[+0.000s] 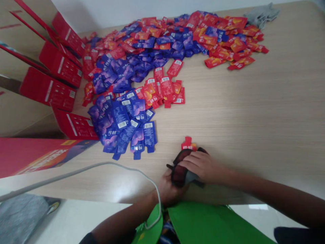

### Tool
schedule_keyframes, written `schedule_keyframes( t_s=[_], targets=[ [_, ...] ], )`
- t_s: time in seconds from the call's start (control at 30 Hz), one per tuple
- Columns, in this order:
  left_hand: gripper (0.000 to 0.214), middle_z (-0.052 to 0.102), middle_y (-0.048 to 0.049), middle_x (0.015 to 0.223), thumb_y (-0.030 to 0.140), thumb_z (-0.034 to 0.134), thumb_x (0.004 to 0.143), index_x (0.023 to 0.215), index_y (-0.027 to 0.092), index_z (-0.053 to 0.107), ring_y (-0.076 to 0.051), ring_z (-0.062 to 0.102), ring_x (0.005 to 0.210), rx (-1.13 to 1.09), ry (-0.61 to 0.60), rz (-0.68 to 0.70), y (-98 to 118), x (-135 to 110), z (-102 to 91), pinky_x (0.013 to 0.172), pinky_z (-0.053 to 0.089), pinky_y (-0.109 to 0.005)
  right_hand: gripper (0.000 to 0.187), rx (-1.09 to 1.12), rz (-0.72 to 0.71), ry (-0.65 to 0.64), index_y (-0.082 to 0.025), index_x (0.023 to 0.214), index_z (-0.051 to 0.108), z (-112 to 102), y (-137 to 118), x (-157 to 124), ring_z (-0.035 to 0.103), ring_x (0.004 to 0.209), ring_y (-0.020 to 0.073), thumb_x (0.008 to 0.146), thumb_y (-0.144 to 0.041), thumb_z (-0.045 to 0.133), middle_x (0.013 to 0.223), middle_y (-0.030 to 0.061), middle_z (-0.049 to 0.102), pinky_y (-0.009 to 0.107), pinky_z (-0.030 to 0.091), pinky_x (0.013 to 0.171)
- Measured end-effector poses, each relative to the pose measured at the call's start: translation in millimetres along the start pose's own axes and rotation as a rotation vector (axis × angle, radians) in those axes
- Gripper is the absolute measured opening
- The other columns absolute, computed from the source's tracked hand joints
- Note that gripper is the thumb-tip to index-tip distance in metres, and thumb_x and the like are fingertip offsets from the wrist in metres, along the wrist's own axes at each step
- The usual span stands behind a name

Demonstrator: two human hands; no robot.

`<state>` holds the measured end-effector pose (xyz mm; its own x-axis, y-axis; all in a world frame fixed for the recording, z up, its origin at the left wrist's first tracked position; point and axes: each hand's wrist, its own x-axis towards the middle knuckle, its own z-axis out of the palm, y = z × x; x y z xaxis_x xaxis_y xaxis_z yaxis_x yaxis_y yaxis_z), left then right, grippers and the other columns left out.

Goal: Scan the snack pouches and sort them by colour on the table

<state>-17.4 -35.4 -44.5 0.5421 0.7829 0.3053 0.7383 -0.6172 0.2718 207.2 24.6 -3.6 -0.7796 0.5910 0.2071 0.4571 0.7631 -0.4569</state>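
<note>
Both my hands meet at the near edge of the wooden table (254, 112). My left hand (167, 189) grips a small dark mesh pouch (180, 173) from below. My right hand (200, 166) lies over the pouch with fingers curled, pressing red sachets (188, 144) into it; one red sachet sticks out of the top. A cluster of blue sachets (127, 125) lies just to the left, beyond my hands.
A big spread of red, blue and orange sachets (165, 44) covers the far side of the table. Red cartons (58, 67) stand open at the left, with a flat red box (38, 156) nearer. A grey cloth (262, 14) lies far right. A white cable (106, 166) crosses the near edge.
</note>
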Motion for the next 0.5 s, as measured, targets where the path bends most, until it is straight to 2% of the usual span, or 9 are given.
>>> schedule_keyframes(
  t_s=[0.07,0.13,0.23,0.3,0.4,0.5],
  targets=[
    [0.024,0.071,-0.0062,0.127,0.038,0.057,0.108,0.121,0.023,0.071,-0.019,0.070,0.108,-0.036,0.006,0.103,-1,0,-2.2,0.098,0.059,-0.035,0.035,-0.005,0.049,-0.017,-0.021,0.127,0.065,11,13,1,0.067,0.103,0.0254,0.093,-0.027,0.064,0.116,0.0080,0.076,0.041,0.052,0.094],
    [0.023,0.075,-0.0052,0.129,0.024,0.054,0.108,0.124,0.023,0.070,-0.018,0.070,0.119,-0.149,-0.020,0.233,-3,0,-5.8,0.104,0.056,-0.033,0.041,-0.057,0.117,0.006,-0.020,0.129,0.065,10,38,12,0.066,0.109,0.0282,0.090,-0.029,0.069,0.120,0.0104,0.074,0.043,0.052,0.096],
    [0.029,0.073,-0.0082,0.134,0.018,0.050,0.108,0.130,0.015,0.068,-0.020,0.064,0.133,-0.242,-0.067,0.285,-8,0,-10.1,0.112,0.052,-0.035,0.047,-0.178,0.208,0.065,-0.019,0.133,0.064,-10,78,34,0.066,0.113,0.0314,0.088,-0.027,0.073,0.123,0.0130,0.073,0.045,0.053,0.097],
    [0.028,0.072,-0.0084,0.136,0.019,0.051,0.108,0.131,0.015,0.068,-0.020,0.063,0.135,-0.262,-0.088,0.287,-11,2,-11.1,0.111,0.052,-0.035,0.048,-0.234,0.275,0.132,-0.021,0.134,0.063,-27,97,43,0.066,0.116,0.0332,0.087,-0.024,0.072,0.126,0.0129,0.072,0.047,0.053,0.099],
    [0.025,0.074,-0.0069,0.133,0.024,0.053,0.109,0.128,0.017,0.069,-0.019,0.067,0.128,-0.277,-0.079,0.295,-15,8,-12.2,0.105,0.054,-0.033,0.049,-0.198,0.391,0.344,-0.022,0.135,0.062,-45,107,39,0.066,0.118,0.0335,0.087,-0.024,0.072,0.128,0.0119,0.071,0.049,0.053,0.102],
    [0.024,0.077,-0.0047,0.126,0.029,0.057,0.109,0.127,0.018,0.068,-0.018,0.072,0.119,-0.323,-0.043,0.291,-19,18,-18.1,0.099,0.055,-0.031,0.046,-0.084,0.498,0.600,-0.026,0.133,0.062,-51,103,19,0.069,0.114,0.0319,0.088,-0.030,0.072,0.125,0.0100,0.073,0.050,0.056,0.099]
  ],
)
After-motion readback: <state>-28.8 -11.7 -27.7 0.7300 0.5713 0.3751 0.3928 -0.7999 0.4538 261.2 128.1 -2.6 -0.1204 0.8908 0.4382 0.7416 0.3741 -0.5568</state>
